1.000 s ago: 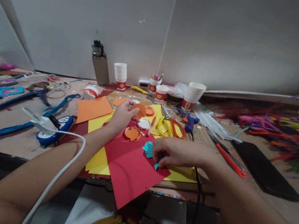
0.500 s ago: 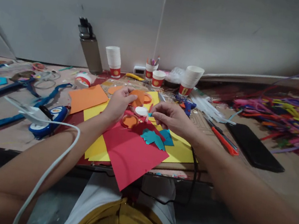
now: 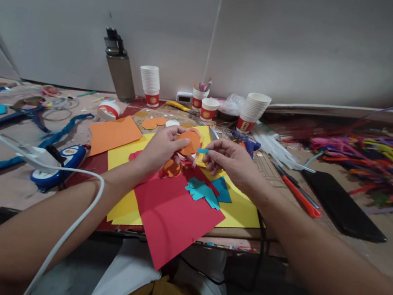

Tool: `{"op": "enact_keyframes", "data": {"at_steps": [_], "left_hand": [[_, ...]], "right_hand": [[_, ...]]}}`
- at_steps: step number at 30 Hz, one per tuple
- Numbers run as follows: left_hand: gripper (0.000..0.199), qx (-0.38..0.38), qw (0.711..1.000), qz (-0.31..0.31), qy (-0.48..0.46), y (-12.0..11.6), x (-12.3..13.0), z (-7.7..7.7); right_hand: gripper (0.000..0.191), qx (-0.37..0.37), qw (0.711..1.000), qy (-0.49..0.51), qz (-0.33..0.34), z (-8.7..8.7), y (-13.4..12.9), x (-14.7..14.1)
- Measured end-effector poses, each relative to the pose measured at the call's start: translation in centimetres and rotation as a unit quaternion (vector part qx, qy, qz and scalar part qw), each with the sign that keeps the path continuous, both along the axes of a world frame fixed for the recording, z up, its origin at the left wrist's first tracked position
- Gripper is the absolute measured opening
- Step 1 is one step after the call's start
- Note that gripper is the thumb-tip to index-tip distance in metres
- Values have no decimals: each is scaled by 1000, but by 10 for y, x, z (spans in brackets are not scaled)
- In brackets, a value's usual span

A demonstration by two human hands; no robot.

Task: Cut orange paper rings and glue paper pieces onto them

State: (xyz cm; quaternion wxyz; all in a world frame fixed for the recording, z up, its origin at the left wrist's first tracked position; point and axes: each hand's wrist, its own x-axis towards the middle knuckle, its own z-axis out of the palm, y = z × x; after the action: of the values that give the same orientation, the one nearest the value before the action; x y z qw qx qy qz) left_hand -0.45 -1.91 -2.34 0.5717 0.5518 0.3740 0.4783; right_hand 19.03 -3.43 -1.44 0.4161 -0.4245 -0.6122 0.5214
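Observation:
My left hand (image 3: 162, 150) pinches a round orange paper piece (image 3: 190, 142) above the sheets. Just right of it, the fingertips of my right hand (image 3: 225, 157) are closed on a small teal paper strip (image 3: 202, 151). Under and in front of the hands lie a red paper sheet (image 3: 176, 216) and yellow sheets (image 3: 240, 213). Teal cut paper (image 3: 201, 191) rests on the red sheet, beside a darker blue piece (image 3: 222, 189). Another orange cutout (image 3: 172, 167) lies just below my left hand. An orange sheet (image 3: 114, 134) is on the left.
Paper cup stacks (image 3: 149, 81) (image 3: 254, 111), a pen cup (image 3: 198, 99) and a bottle (image 3: 120, 69) stand at the back. To the right are a red cutter (image 3: 300, 195), a black phone (image 3: 343, 204) and colourful pipe cleaners (image 3: 387, 156). A blue device (image 3: 68, 160) with a white cable is left.
The round orange piece now shows more fully in my left hand, and the teal strip shows at my right fingertips. The white disc no longer shows between the hands. The view has shifted slightly.

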Motion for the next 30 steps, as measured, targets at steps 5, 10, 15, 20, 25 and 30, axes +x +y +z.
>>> {"op": "enact_keyframes", "data": {"at_steps": [5, 10, 15, 20, 25, 30], "left_hand": [[24, -1, 999, -33, 20, -6, 2, -1], [33, -9, 998, -52, 39, -10, 6, -2], [33, -9, 997, -20, 74, -12, 10, -4], [33, -15, 999, -11, 40, -11, 8, -5], [32, 26, 997, 2, 75, -13, 10, -4], [22, 40, 997, 3, 60, -16, 12, 1]], "right_hand": [[13, 21, 999, -15, -42, 1, 0, 0], [12, 55, 995, -67, -51, -4, 0, 0], [21, 100, 993, -60, -29, -9, -2, -2], [33, 117, 992, -29, -27, -10, -1, -3], [21, 151, 983, -86, -52, -11, 1, 0], [20, 158, 974, -146, -64, -8, -1, 2]]}}
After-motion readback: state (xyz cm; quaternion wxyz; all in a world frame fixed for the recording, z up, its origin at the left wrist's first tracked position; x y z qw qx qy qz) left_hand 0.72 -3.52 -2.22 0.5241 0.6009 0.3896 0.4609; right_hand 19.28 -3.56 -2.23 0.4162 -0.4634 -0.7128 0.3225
